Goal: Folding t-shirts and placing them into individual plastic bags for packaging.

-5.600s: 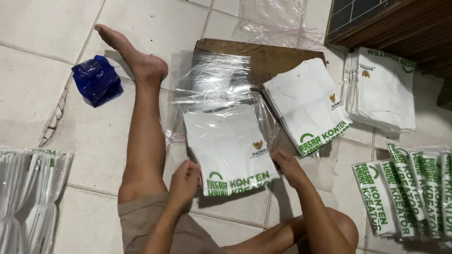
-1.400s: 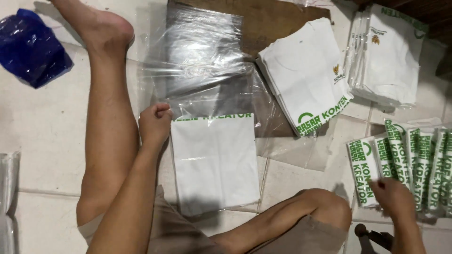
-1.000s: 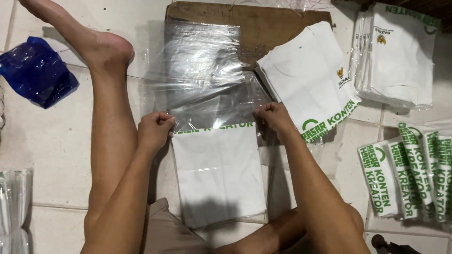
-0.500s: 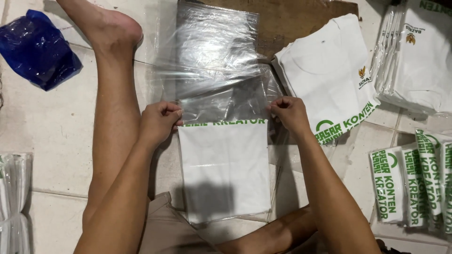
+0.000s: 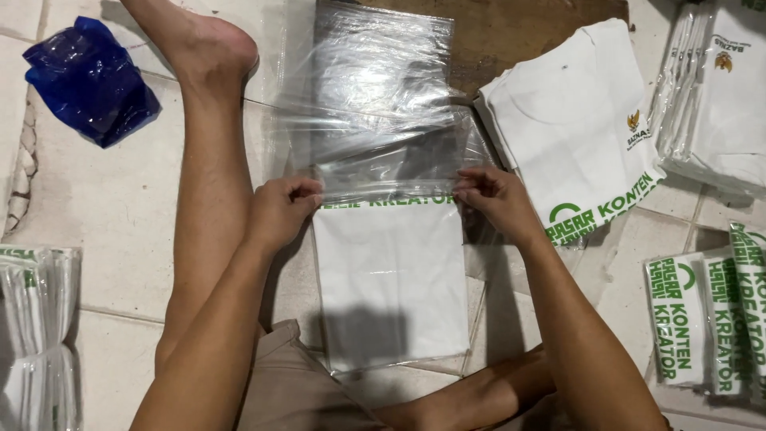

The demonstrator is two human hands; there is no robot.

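Observation:
A folded white shirt [image 5: 391, 287] with green print along its top edge lies on the tiled floor between my legs. My left hand [image 5: 281, 209] pinches the top left corner of it together with the edge of a clear plastic bag [image 5: 375, 88] that stretches away from me. My right hand [image 5: 491, 195] pinches the top right corner the same way. The bag's mouth sits at the shirt's top edge; whether the shirt is partly inside I cannot tell.
A pile of folded white shirts [image 5: 578, 132] lies right of the bag on a brown board [image 5: 511, 32]. Bagged shirts lie at far right [image 5: 718, 96], lower right [image 5: 706, 319] and lower left [image 5: 36, 319]. A crumpled blue plastic bag [image 5: 92, 80] sits upper left, beyond my outstretched leg [image 5: 207, 144].
The shirt was turned face down with its print at the far edge. My right hand came back from the bagged shirts at right and took the shirt's top right corner at the bag's mouth.

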